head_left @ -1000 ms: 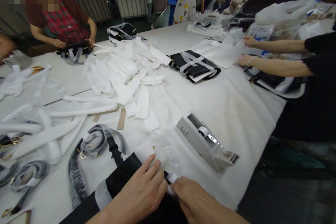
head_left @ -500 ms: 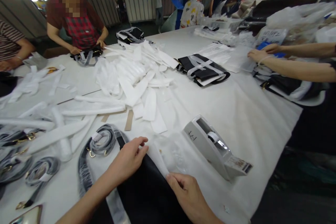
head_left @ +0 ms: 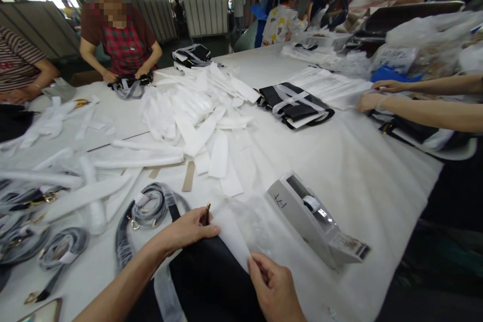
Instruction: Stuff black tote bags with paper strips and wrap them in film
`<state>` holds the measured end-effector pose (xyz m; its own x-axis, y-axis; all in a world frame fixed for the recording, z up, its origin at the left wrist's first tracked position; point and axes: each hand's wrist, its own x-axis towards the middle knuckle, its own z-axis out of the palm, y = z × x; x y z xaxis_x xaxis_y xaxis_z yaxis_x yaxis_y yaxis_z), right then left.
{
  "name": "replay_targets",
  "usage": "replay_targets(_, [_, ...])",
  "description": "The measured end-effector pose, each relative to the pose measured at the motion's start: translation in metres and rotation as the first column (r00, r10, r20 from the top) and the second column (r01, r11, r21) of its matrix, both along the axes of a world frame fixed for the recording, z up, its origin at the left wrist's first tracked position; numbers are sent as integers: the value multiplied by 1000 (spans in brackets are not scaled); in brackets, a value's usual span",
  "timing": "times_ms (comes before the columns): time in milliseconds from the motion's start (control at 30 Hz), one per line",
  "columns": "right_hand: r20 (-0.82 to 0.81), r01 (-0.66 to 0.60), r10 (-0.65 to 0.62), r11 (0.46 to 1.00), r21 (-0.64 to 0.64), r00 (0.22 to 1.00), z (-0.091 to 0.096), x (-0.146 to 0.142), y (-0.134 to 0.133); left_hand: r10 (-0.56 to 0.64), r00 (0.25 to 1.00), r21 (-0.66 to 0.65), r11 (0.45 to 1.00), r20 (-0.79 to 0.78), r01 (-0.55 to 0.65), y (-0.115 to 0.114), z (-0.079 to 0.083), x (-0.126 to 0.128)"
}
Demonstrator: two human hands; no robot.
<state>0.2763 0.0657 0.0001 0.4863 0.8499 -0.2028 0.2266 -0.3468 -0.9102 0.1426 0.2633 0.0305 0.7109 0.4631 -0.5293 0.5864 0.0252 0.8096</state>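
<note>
A black bag (head_left: pixel 211 271) lies before me, with a clear-wrapped strap (head_left: pixel 166 294) across its left part. My left hand (head_left: pixel 188 229) is closed on the bag's far corner, where a gold-tipped zip end (head_left: pixel 208 210) sticks up beside the fingers. Along the bag's right edge shows a thin white foam sheet (head_left: pixel 232 234). My right hand (head_left: pixel 275 284) pinches the near end of this sheet between thumb and fingers, close to the bag's edge. Past the left hand, a coiled, plastic-wrapped strap (head_left: pixel 151 204) rests on the table.
A grey tape dispenser (head_left: pixel 315 219) stands right of my hands. White foam strips (head_left: pixel 196 131) are heaped ahead, near a wrapped black bag (head_left: pixel 292 103). More coiled straps (head_left: pixel 64 246) lie at left. A co-worker's hands (head_left: pixel 372 95) work at right; another person (head_left: pixel 121 40) handles a bag opposite.
My left fingers have closed on the bag's corner, and the gold zip end now shows. My right hand keeps its pinch. The co-worker's hands at right have moved down over a bag.
</note>
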Motion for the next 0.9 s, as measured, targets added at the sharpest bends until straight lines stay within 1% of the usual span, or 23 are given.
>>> replay_targets(33, [9, -5, 5, 1000, 3, 1000, 0, 0, 0, 32, 999, 123, 992, 2, -32, -3, -3, -3])
replay_targets(67, [20, -13, 13, 1000, 0, 1000, 0, 1, 0, 76, 997, 250, 965, 6, -75, -7, -7, -6])
replay_targets(100, [30, -25, 25, 1000, -6, 999, 0, 1, 0, 133, 991, 360, 924, 17, -130, -12, -12, -8])
replay_targets(133, [39, -43, 43, 999, -16, 998, 0, 1, 0, 194, 980, 438, 878, 43, -194, -18, -16, -11])
replay_targets(167, [47, -60, 61, 998, -29, 997, 0, 1, 0, 249, 965, 481, 839, 79, -256, -24, -20, -12])
replay_targets(233, [56, -87, 90, 995, -54, 994, 0, 2, 2, 317, 937, 511, 787, 146, -346, -35, -24, -14])
replay_targets(300, [71, -84, 90, 993, -83, 993, -2, 2, 5, 323, 924, 541, 750, 203, -381, -42, -26, -13])
replay_targets(367, [95, -55, 67, 991, -121, 993, -4, 1, 10, 278, 928, 567, 735, 247, -371, -44, -27, -12])
replay_targets(467, [127, 0, 20, 988, -157, 992, -7, -1, 15, 230, 930, 573, 737, 285, -358, -42, -27, -13])
replay_targets(567, [117, 16, 3, 987, -163, 993, -5, 0, 17, 203, 935, 548, 765, 290, -337, -39, -25, -18])
replay_targets(667, [79, -70, 86, 979, -189, 993, 2, 5, 21, 146, 968, 501, 834, 205, -232, -34, -16, -20])
replay_targets(733, [56, -146, 159, 972, -185, 986, 6, 11, 28, 126, 979, 458, 869, 163, -188, -32, -8, -20])
replay_targets(833, [1, -249, 251, 962, -108, 968, 6, 17, 44, 133, 975, 394, 898, 178, -195, -29, -4, -19])
replay_targets(900, [-35, -299, 297, 952, -69, 954, 5, 19, 53, 135, 970, 372, 906, 204, -204, -28, -8, -19])
